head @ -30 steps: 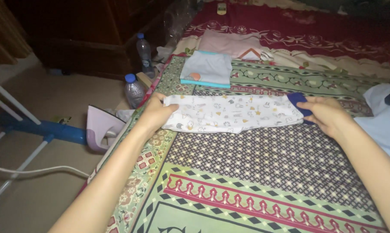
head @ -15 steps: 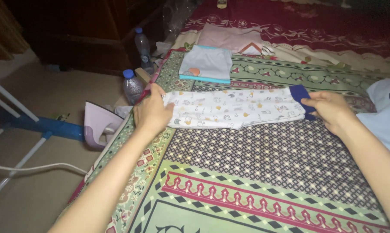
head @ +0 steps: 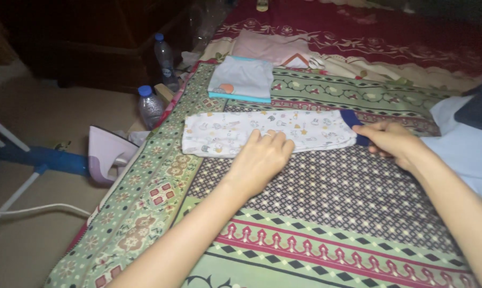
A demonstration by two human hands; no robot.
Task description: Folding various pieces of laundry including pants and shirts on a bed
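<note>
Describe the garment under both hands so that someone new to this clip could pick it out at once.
On the patterned green mat, the white printed garment lies stretched sideways as a long strip. The left hand presses its middle; the right hand pinches its dark blue cuff. That cuff and the tiny scattered prints set it apart from the plain folded grey-blue piece just beyond.
</note>
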